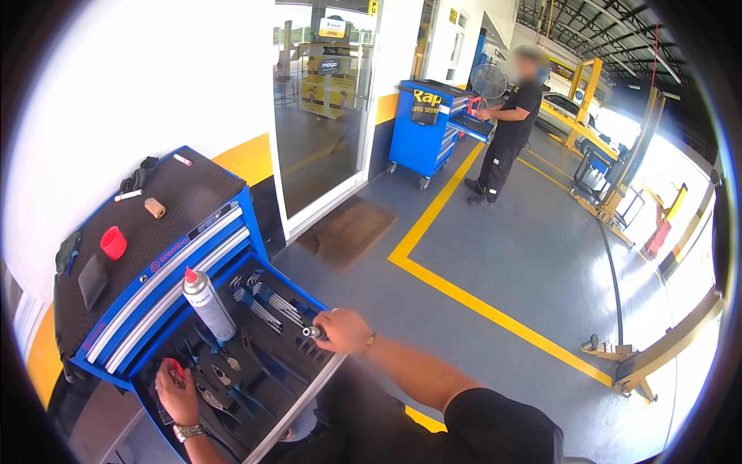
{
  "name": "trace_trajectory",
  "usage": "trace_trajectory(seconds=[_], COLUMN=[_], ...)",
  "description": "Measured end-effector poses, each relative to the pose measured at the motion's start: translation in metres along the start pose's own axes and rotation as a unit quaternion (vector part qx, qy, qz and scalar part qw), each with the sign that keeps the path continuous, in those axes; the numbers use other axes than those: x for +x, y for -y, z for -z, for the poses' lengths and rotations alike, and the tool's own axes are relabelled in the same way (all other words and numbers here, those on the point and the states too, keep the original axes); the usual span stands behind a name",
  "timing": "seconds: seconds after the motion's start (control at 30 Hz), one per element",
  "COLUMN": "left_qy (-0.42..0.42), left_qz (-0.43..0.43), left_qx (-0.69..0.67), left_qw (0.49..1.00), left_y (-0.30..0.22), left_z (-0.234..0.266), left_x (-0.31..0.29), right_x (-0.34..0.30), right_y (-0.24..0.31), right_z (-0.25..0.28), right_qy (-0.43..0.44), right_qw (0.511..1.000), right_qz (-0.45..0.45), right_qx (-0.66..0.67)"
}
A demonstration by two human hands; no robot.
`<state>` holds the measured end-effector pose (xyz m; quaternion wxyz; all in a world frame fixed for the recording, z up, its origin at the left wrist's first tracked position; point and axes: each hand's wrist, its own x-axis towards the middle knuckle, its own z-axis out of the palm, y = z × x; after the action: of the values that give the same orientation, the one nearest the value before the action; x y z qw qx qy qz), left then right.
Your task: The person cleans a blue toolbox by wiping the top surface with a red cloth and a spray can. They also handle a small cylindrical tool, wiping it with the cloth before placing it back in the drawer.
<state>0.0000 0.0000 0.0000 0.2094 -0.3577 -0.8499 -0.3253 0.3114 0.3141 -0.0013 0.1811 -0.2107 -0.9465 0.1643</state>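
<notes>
At the right edge of the pulled-out drawer (297, 408), my right hand (346, 331) is closed round a metal tool with a round, hollow, socket-like end (313, 332). My left hand (178, 396), a watch on its wrist, curls over the drawer's left side. Its fingers are round a small red thing (178, 373), mostly hidden by the hand. Between the hands lie several pliers (222, 376), some with blue handles. A grey spray can (209, 305) with a red cap stands upright among them. Two sets of hex keys (277, 304) lie near the back right.
The blue tool cabinet's top (174, 189) carries a red cup (114, 243), markers and a dark cloth. Beyond a glass door (321, 116), a person (510, 124) in dark clothes stands at another blue tool cabinet (417, 135). Yellow lift posts (641, 170) rise at right.
</notes>
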Motion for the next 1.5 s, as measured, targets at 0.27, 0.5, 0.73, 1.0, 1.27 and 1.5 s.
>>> trace_trajectory(seconds=[0.27, 0.5, 0.73, 1.0, 1.27, 1.5], left_qy=[0.18, 0.285, 0.283, 0.096, -0.124, -0.185], left_qz=[-0.254, -0.018, 0.329, 0.41, 0.367, 0.39], left_qx=[-0.075, -0.332, -0.557, -0.523, -0.653, -0.627], left_qw=[0.947, 0.899, 0.709, 0.741, 0.651, 0.649], left_y=[-0.079, -0.109, -0.125, -0.085, -0.071, -0.062], left_z=[-0.036, -0.028, -0.029, 0.079, 0.072, 0.07], left_x=[-0.025, -0.028, -0.063, -0.118, -0.153, -0.151], right_x=[0.008, 0.039, 0.063, 0.024, 0.071, 0.134], right_y=[-0.005, 0.049, 0.111, 0.077, 0.144, 0.218], right_z=[0.01, 0.014, -0.047, -0.038, -0.035, -0.138], right_qy=[-0.172, -0.039, 0.123, 0.145, 0.233, 0.219], right_qw=[0.924, 0.924, 0.835, 0.822, 0.873, 0.934], right_qz=[-0.171, 0.021, 0.138, -0.1, 0.174, 0.061], right_qx=[0.296, 0.379, 0.519, 0.541, 0.393, 0.275])
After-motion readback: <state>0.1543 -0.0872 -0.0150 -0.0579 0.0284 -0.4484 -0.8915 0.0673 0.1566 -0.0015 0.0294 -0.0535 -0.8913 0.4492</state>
